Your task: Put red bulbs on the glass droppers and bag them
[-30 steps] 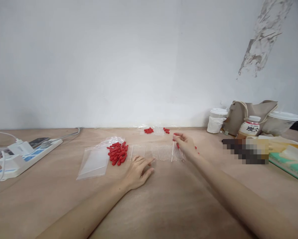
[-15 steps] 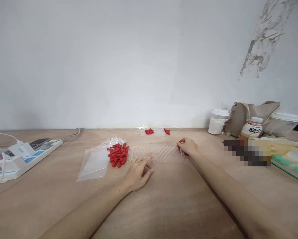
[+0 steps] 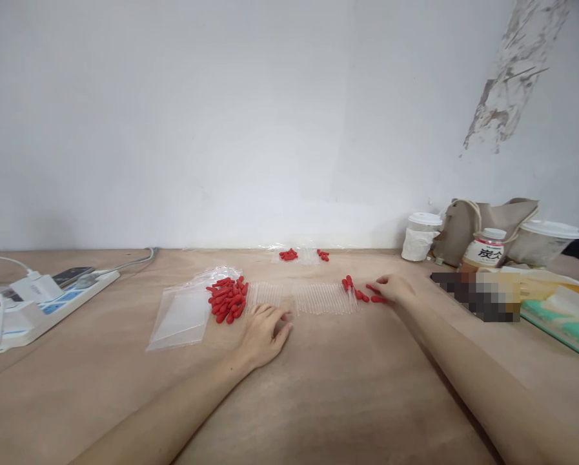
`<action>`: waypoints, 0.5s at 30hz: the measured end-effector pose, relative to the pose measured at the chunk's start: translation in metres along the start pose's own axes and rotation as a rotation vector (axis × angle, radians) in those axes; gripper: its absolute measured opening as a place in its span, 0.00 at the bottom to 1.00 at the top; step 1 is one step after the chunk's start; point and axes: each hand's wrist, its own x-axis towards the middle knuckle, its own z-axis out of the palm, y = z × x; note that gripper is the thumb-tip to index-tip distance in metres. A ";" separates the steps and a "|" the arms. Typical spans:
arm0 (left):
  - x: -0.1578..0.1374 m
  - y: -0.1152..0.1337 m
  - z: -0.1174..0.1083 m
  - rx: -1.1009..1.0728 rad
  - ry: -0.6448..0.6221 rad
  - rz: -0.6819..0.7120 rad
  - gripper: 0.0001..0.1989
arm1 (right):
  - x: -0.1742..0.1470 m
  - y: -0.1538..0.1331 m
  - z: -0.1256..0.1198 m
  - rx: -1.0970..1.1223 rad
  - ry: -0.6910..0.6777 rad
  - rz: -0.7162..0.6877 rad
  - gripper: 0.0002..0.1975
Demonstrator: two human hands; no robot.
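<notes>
My right hand point(image 3: 390, 289) is at the right end of the row, thumb and fingertips closed on a small red rubber bulb point(image 3: 370, 287). Another red bulb point(image 3: 378, 299) lies on the table just below those fingers. A few more red bulbs point(image 3: 357, 293) lie to their left, beside a row of thin clear tubes point(image 3: 325, 298) laid side by side. Palm down, my left hand point(image 3: 264, 332) rests at the near edge of this row, fingers loosely bent and apart, holding nothing. Left of the tubes is a large pile of red bulbs point(image 3: 228, 298), partly on clear zip bags point(image 3: 180, 316).
By the wall lie two small heaps of red bulbs point(image 3: 288, 255) with clear plastic. On the left stands a power strip point(image 3: 83, 294) with chargers and a phone point(image 3: 73, 276). Lidded cups point(image 3: 421, 239), a bottle point(image 3: 485, 250) and a grey bag point(image 3: 456, 229) crowd the right.
My right hand has moved right from the bulbs at the row's end, and two red bulbs now sit apart there. My left index finger has drawn back from the tubes.
</notes>
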 end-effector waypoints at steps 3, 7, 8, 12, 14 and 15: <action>-0.001 0.000 0.001 0.102 0.053 -0.075 0.05 | -0.003 0.005 0.002 -0.006 -0.074 0.010 0.12; -0.002 -0.002 0.001 0.184 0.104 -0.152 0.09 | -0.012 -0.014 0.000 0.013 -0.033 -0.035 0.11; -0.001 -0.004 0.000 0.201 0.108 -0.160 0.08 | -0.018 -0.023 0.000 0.034 -0.008 -0.073 0.11; 0.012 -0.009 -0.002 0.301 0.073 -0.156 0.05 | -0.062 -0.063 0.007 0.244 0.050 -0.427 0.09; 0.026 -0.008 -0.001 0.371 0.008 -0.155 0.07 | -0.091 -0.077 0.017 0.298 -0.003 -0.632 0.08; 0.034 -0.006 0.002 0.405 -0.028 -0.166 0.08 | -0.105 -0.082 0.021 0.304 -0.024 -0.704 0.08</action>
